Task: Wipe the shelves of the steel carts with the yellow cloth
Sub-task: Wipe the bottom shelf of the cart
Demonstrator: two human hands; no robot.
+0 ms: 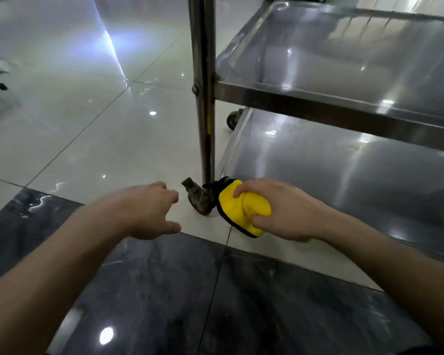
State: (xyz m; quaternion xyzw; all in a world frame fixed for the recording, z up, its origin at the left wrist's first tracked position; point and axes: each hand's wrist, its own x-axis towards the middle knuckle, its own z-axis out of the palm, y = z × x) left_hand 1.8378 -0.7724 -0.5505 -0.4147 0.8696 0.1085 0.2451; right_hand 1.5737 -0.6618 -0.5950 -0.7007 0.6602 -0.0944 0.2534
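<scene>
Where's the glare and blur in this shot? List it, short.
Head view: a white glare streak cuts across the floor, light spots glint on the upper shelf and lower shelf, the left edge is blurred, the yellow cloth in the right hand is sharp.

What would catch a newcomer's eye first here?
The bright yellow cloth, bunched in the right hand low beside the cart's corner post and grimy caster. Then the gleaming upper shelf and lower shelf at right, and the empty left hand held out near the caster.
</scene>
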